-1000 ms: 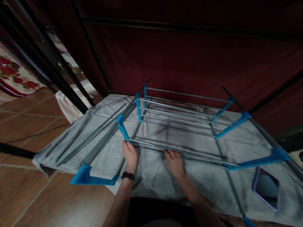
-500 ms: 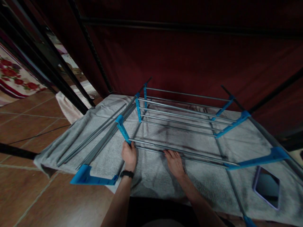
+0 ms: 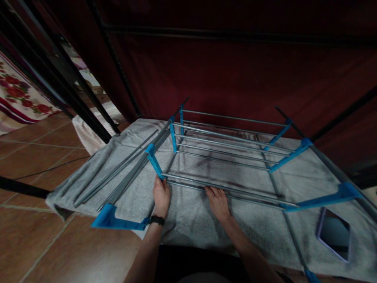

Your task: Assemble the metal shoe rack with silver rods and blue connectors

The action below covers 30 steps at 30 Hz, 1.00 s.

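Note:
A partly assembled rack of grey metal tubes with blue plastic brackets lies across a grey cloth [image 3: 188, 232]. My left hand [image 3: 161, 193], with a dark band on its wrist, closes round the lower end of a blue bracket [image 3: 154, 162] where a tube meets it. My right hand [image 3: 217, 200] has its fingers curled over a metal tube [image 3: 250, 200] at the rack's near side; its fingertips are partly hidden. Another blue bracket [image 3: 291, 207] takes the right ends of these near tubes. Farther back, several tubes [image 3: 224, 140] run between two more pairs of brackets.
Loose grey tubes [image 3: 118, 171] lie on the cloth at the left, near a blue end bracket [image 3: 118, 221]. A phone [image 3: 334, 235] rests at the right. Dark metal posts [image 3: 79, 84] and a dark red panel [image 3: 224, 74] stand behind. Brown floor tiles [image 3: 32, 232] show at left.
The view has shifted slightly, so things at the left sit a little farther right. Both hands keep their places on the bracket and the tube.

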### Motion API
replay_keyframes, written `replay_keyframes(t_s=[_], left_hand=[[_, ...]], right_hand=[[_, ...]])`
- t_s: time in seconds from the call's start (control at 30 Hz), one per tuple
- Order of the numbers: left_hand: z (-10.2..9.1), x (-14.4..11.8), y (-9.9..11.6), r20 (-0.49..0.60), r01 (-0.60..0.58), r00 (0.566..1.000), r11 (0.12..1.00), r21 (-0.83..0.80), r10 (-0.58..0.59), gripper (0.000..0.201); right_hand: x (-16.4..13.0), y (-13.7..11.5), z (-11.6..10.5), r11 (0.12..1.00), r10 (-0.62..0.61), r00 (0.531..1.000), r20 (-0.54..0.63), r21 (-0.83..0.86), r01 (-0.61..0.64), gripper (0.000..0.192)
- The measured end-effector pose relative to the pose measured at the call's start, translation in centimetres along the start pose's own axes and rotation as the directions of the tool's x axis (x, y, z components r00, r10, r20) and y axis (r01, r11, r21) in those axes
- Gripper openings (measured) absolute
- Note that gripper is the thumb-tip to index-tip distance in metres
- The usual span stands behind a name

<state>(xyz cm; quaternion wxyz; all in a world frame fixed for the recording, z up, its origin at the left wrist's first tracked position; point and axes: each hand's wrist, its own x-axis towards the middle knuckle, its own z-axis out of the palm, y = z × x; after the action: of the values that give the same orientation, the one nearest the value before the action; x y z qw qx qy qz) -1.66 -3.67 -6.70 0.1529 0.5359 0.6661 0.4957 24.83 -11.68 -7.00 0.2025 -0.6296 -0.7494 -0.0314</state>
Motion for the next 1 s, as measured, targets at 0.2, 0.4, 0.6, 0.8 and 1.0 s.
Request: replay_keyframes(t_s=[0.2, 0.4, 0.6, 0.8, 1.0], left_hand=[[-0.08, -0.08, -0.05, 0.016, -0.026, 1.0, 0.996, 0.088, 0.025, 0.03], [-0.14, -0.1, -0.05, 0.021, -0.034, 0.999, 0.997, 0.073, 0.033, 0.035], [-0.12, -0.15, -0.21, 0.028, -0.031, 0.999, 0.998, 0.06, 0.03, 0.044], [-0.06, -0.26, -0.36, 0.05, -0.056, 0.997, 0.991, 0.121, 0.05, 0.053], [0.0, -0.3, -0.45, 0.032, -0.05, 0.998, 0.993, 0.106, 0.047, 0.058]], right_hand=[[0.23, 0.02, 0.19, 1.0, 0.017, 0.999, -0.029, 0.014, -0.017, 0.039], [0.33, 0.14, 0.08, 0.999, 0.01, 1.0, -0.018, 0.035, -0.009, 0.04], [0.31, 0.1, -0.01, 0.999, 0.016, 1.0, -0.022, 0.047, -0.015, 0.039], [0.44, 0.04, -0.16, 0.998, 0.033, 0.999, 0.003, 0.05, -0.033, 0.036], [0.45, -0.01, -0.21, 0.996, 0.037, 0.999, -0.022, 0.077, -0.035, 0.035]])
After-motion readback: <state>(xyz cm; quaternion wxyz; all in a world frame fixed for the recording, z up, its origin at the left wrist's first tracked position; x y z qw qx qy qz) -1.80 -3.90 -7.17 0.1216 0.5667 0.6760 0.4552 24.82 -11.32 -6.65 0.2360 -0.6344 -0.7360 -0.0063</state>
